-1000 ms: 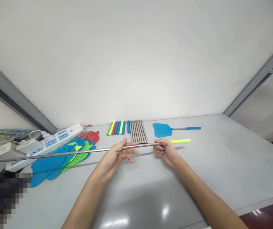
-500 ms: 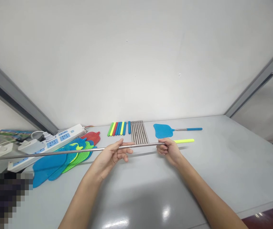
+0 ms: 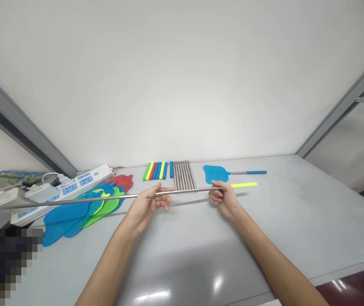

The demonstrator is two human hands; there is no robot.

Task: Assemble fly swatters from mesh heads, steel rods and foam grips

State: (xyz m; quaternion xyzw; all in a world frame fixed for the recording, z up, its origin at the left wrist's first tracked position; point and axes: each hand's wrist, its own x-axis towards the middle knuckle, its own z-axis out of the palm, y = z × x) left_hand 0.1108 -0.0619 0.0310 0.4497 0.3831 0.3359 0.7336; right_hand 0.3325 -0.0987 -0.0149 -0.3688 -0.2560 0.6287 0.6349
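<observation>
A long, extended telescopic rod runs level above the table and leaves the view at the left. My right hand closes round it beside its yellow grip, which sticks out to the right. Farther left, my left hand holds the rod between thumb and fingers, its lower fingers loosely curled. Behind the hands lie a row of short metal rods and several coloured grips. A blue fly swatter with a blue grip rests behind my right hand.
Several loose swatter heads, blue, green and red, overlap at the left. Beside them is a white power strip with plugs in it. A white wall closes off the back of the grey table.
The view has shifted slightly. Both hands still hold the extended rod in nearly the same places, and the things on the table have not moved.
</observation>
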